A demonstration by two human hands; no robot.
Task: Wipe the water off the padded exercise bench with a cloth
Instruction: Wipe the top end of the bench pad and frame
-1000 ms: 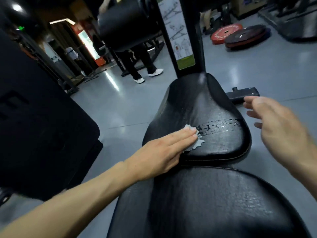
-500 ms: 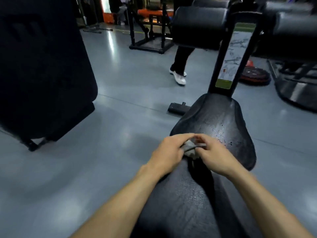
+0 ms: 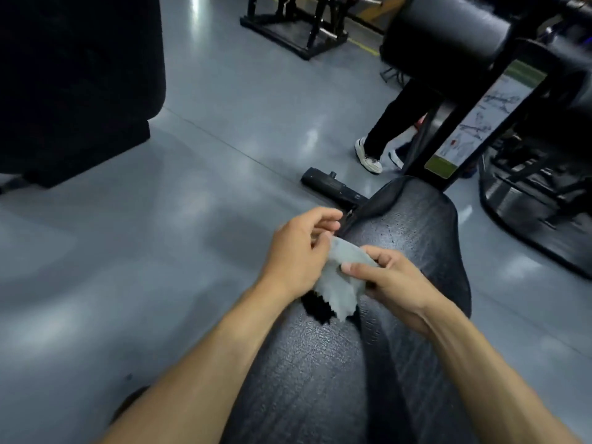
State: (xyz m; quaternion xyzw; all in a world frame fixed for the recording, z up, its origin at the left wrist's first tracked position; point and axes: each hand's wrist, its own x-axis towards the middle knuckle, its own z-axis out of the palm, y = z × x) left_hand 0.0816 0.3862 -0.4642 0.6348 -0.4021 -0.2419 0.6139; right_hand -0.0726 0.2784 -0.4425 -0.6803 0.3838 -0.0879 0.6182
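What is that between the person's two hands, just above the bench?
A small pale cloth. The head view shows the left hand and the right hand each pinching it, lifted above the black padded bench.

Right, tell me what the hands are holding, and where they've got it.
Both hold the grey cloth above the bench: the right hand pinches its upper right edge, the left hand grips its upper left part.
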